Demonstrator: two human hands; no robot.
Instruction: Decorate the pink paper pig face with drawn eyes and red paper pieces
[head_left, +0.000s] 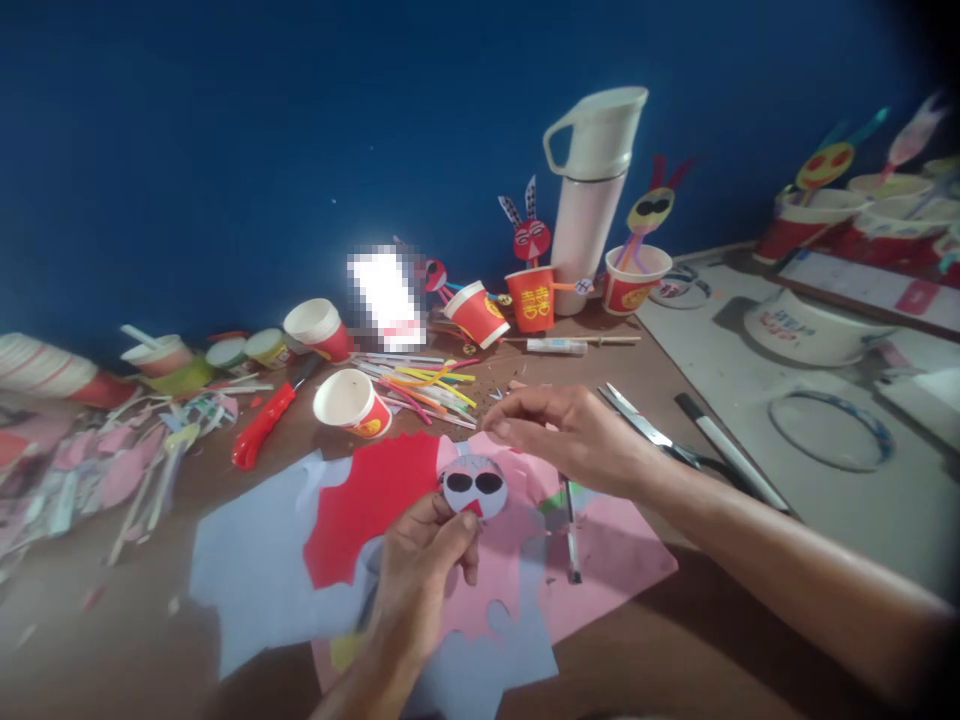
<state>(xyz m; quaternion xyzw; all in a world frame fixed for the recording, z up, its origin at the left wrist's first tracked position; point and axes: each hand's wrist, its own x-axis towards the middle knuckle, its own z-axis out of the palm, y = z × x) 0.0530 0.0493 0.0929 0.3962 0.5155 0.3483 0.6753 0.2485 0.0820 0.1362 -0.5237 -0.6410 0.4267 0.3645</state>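
Observation:
My left hand [431, 560] pinches a small round paper face [475, 487] with two black oval eyes and a red beak. Just above and to the right of that face is my right hand [566, 425], its thumb and fingertips drawn together; whatever they may hold is too small to make out. Beneath both hands lie cut sheets of red paper [375, 490], pale blue paper [255, 550] and pink paper [607, 560], with holes and notches along them. A slim pen-like tool [573, 535] rests on the pink sheet, below my right wrist.
Loose straws [435, 385] and a paper cup [351, 402] are beyond the sheets. A red-handled cutter [264, 425] lies left; scissors [645, 425] and a marker [731, 455] lie right. Behind stand a tall white flask [589, 230] and cups with paper-faced figures [531, 295]. Paper scraps [135, 460] cover the left.

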